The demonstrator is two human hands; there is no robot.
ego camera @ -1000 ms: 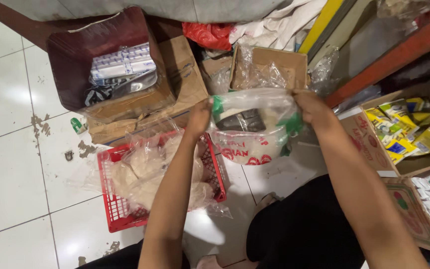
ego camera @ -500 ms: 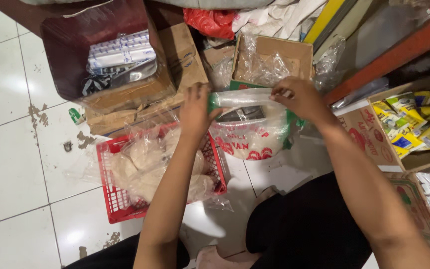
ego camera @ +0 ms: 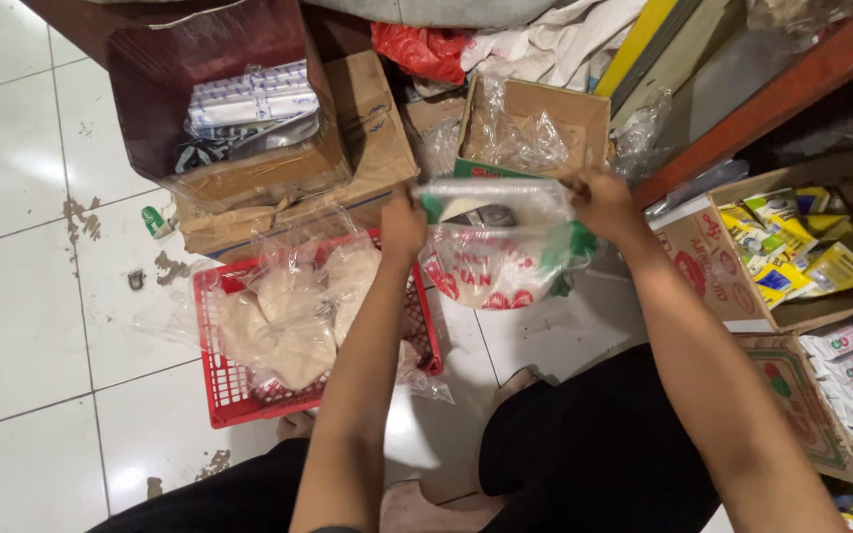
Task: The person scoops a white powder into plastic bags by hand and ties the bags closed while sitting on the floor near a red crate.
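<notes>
The person is holding a clear plastic bag with red print and green trim (ego camera: 501,252) stretched between both hands above the white tiled floor (ego camera: 22,296), just right of the red plastic basket (ego camera: 239,400). The bag's mouth is running left to right, so its long axis is lying across the body, with the full belly of the bag hanging below the fingers and toward the near side. The left hand (ego camera: 403,225) is pinching the left end of the mouth, fingers closed on the film; the right hand (ego camera: 599,202) is gripping the right end likewise, fingers closed together on the rim. Both hands are touching the bag, neither nearer than the other, and the mouth is being held taut between them. A dark item is showing inside the bag near the top; what it is cannot be told. The basket is holding pale, filled clear bags (ego camera: 293,316). A brown cardboard box with crumpled clear film (ego camera: 530,128) is sitting just beyond the bag, on the far side.
</notes>
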